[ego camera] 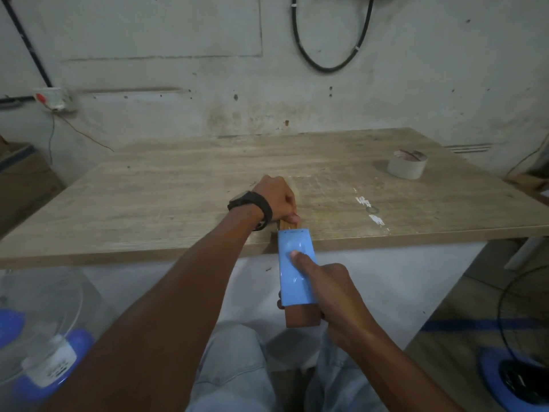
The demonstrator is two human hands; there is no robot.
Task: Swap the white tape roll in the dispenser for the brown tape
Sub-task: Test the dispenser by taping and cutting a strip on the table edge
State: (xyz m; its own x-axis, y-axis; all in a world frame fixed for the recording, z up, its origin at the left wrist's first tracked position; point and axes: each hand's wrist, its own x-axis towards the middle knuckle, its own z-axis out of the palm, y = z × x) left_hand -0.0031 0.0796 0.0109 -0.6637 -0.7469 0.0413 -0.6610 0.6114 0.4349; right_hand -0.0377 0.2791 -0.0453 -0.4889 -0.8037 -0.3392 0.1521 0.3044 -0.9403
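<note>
A blue tape dispenser (295,269) with a brown tape roll (301,316) in it is held at the table's front edge, over my lap. My right hand (329,289) grips the dispenser, its forefinger pressed on the blue top. My left hand (277,199), with a black watch on the wrist, pinches the brown tape's free end (289,225) just beyond the dispenser's front, at the table edge. A white tape roll (407,167) stands alone on the table at the far right.
The wooden table (178,188) runs up to a concrete wall. Floor fans stand at the lower left (44,337) and lower right (523,352). A cardboard box (20,173) sits left of the table. White paint marks (371,209) dot the tabletop.
</note>
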